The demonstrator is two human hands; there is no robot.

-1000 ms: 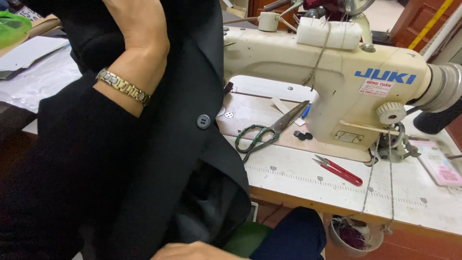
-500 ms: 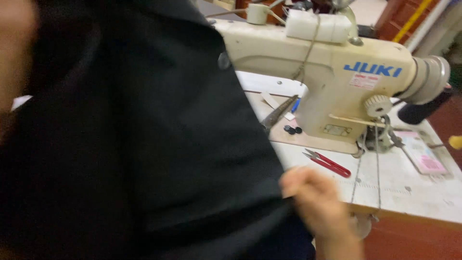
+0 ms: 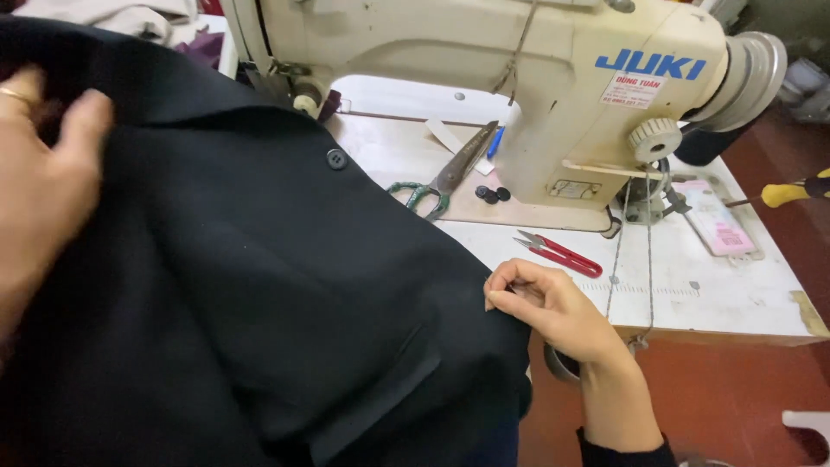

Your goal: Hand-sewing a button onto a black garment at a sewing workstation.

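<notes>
A black jacket [image 3: 259,285] with a dark button [image 3: 336,159] is spread over the left part of the sewing table [image 3: 735,294]. My left hand [image 3: 43,182] lies on the garment's upper left, near the collar, fingers curled against the cloth. My right hand [image 3: 553,303] pinches the jacket's right edge near the table's front. A cream sewing machine [image 3: 571,78] stands behind the garment.
Green-handled scissors [image 3: 445,180] lie by the machine's base, with two loose black buttons [image 3: 493,195] next to them. Red thread snips [image 3: 560,253] rest just above my right hand. A pink card [image 3: 718,227] and a yellow-handled tool [image 3: 791,192] sit at the right.
The jacket has come down from being held up and now lies spread on the table. My right hand moved up to its right edge; my left hand shifted to the collar area.
</notes>
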